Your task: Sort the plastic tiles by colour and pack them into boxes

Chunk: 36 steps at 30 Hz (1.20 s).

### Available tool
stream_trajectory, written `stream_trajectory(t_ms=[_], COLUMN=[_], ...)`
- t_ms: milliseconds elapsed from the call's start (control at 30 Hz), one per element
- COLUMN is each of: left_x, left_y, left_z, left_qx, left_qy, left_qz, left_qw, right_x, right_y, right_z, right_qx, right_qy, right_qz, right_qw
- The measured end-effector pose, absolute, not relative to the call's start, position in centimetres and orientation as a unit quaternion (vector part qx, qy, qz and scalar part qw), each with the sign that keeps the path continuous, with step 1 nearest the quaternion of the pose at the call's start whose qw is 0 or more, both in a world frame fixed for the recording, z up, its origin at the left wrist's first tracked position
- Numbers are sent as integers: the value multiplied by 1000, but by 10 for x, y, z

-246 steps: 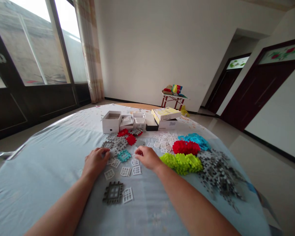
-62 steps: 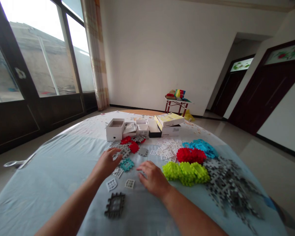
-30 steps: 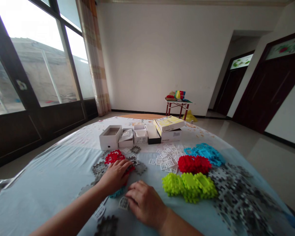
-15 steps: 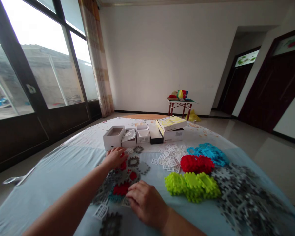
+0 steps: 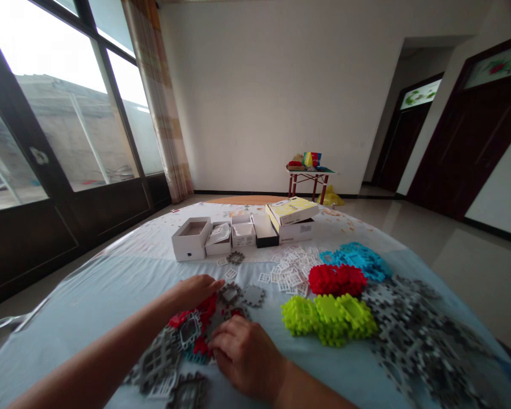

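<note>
The mixed heap [image 5: 159, 360] of toothed pieces lies on the tablecloth [image 5: 89, 307], under and between the person's hands. They look like thin molded plastic to me, so I'd guess light, stiff and a bit slick on the flats; the notched rims should give fingertips the best purchase, though teeth may snag on neighbors. The red pieces [image 5: 206, 307] are best pinched at opposite edges, and the white lattice [image 5: 167, 383] by its outer frame, since its slim bars seem the likeliest to snap. The left hand [image 5: 202, 286] reaches palm down, fingers fairly straight, over the reds; the right hand [image 5: 242, 349] is low beside them, fingers curled close. Whether either grips anything, I can't tell. Rightward sit the lime pile [image 5: 327, 318] and gray pile [image 5: 417, 324]; beyond, a white box [image 5: 191, 238].
</note>
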<state>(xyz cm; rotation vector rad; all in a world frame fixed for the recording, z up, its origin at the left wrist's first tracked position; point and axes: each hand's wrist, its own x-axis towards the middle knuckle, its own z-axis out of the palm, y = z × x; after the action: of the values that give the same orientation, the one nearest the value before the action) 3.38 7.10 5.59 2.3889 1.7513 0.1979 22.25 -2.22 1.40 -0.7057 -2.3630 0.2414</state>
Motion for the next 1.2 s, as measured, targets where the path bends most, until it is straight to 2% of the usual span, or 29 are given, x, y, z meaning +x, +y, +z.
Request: stream_trajectory(t_ms=[167,367,700,933,1067,1200], left_x=[72,119,84,66,42,-13], left_y=[104,131,70,35,27,26], left_z=[63,30,32,33,45,45], left_qx=[794,788,822,847,822,685], left_qy=[599,610,564,529,554,667], left_qz=[93,30,6,8,120,290], left_qw=[48,80,74,58,59,37], right_x=[222,225,221,232,243,250], right_y=[-24,-21,-25,-24,-16,-10], right_z=[15,13,19,35,40,37], right_qx=[-270,-275,-257,-260,-334,-380], right_qy=[-904,-912,-915,-884,-847,-838], right_qz=[80,48,45,78,87,87], right_qw=[321,300,306,381,405,382])
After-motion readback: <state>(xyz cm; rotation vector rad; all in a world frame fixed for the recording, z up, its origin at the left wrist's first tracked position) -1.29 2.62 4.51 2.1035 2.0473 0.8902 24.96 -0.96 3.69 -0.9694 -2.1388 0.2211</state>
